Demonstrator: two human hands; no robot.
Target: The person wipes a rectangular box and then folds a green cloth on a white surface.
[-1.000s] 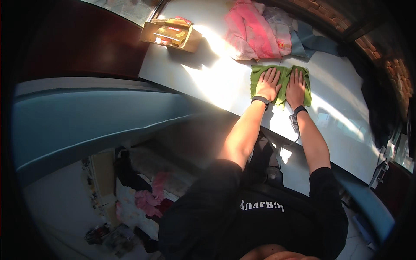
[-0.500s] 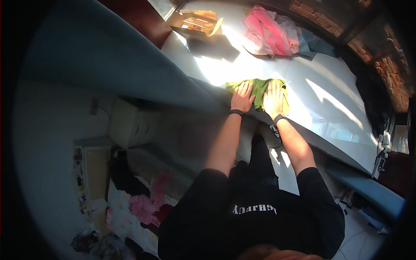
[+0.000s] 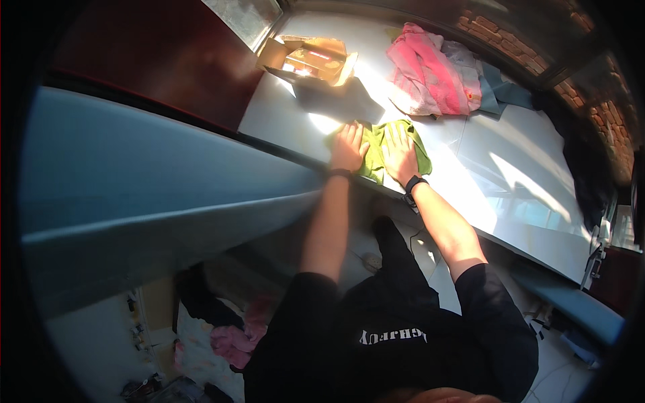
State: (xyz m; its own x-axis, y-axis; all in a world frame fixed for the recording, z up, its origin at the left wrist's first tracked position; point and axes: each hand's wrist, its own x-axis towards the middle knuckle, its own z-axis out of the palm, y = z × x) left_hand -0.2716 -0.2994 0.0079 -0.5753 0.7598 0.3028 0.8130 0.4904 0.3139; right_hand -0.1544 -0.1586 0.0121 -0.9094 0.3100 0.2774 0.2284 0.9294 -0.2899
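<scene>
A green cloth (image 3: 374, 156) lies spread and wrinkled near the front edge of a glossy white sill (image 3: 463, 151). Flat on its left part rests my left hand (image 3: 349, 146), its fingers stretched out and partly in bright sunlight. Beside it, my right hand (image 3: 401, 156) presses palm down on the cloth's right part, fingers extended. Each wrist wears a dark band. Whatever lies under my palms is hidden.
Behind the cloth stands an open cardboard box (image 3: 316, 64) with something inside. Pink bundled fabric (image 3: 430, 70) lies at the back, with black fabric (image 3: 581, 154) farther right. A blue curtain (image 3: 168, 174) hangs at the left. Pink clothing (image 3: 235, 341) lies low at left.
Both hands have slid left over the sill, and the green cloth now shows further left too. The whole view has shifted, bringing more of the blue curtain and dark red panel into sight.
</scene>
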